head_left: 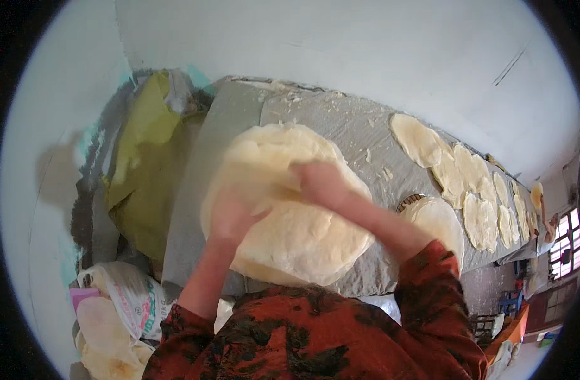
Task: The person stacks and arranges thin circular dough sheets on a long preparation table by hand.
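A large, thick round of pale dough (302, 234), perhaps a stack of sheets, lies on the grey cloth in front of me. My left hand (234, 215) is over its left part; the thumb stands apart, while the fingers are smeared by motion. Near the middle of the dough my right hand (320, 183) is closed like a fist, knuckles up. A pale blur stretches between the two hands, and I cannot make out whether it is a dough sheet being held.
Right of the dough, a round pale dough disc (434, 221) rests by a brown ridged rim (409, 201). Several flat dough sheets (416, 140) lie along the grey cloth (359, 123). Yellow-green sheeting (141, 171) and a white plastic bag (128, 294) are at left. Another person's arm (546, 218) shows far right.
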